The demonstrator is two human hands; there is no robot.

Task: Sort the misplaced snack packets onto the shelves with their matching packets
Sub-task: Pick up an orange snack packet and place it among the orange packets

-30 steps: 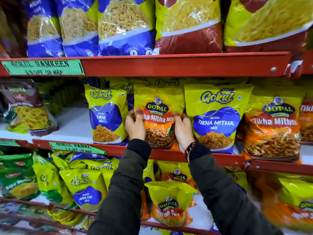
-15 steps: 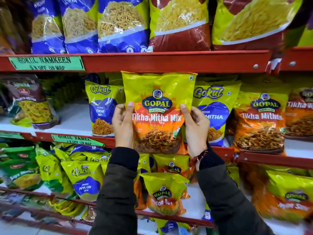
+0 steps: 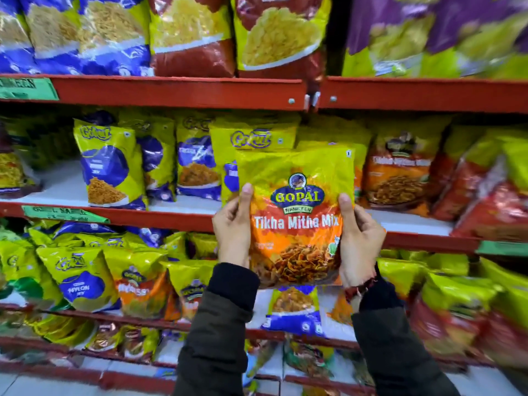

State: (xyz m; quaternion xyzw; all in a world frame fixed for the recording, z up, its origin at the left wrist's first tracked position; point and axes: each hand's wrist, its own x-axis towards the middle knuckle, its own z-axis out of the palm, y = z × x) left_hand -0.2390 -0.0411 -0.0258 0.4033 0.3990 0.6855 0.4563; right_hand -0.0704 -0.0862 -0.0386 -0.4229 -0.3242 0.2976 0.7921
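Holding Gopal packet (image 3: 295, 224) by both side edges, left hand (image 3: 233, 232), right hand (image 3: 360, 244); slide it upright beside matching orange packets (image 3: 398, 178) toward shelf's (image 3: 423, 242) right end.

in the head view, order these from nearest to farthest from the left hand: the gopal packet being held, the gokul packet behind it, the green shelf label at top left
1. Gopal packet: in the left hand, held.
2. Gokul packet: just above, on the middle shelf.
3. Green shelf label: far up-left, on the upper shelf edge.

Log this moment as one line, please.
phase: carrying | left hand + right hand: gripping Gopal Tikha Mitha Mix packet by its sides | packet: upright, off shelf | matching Gopal packets: middle shelf, right
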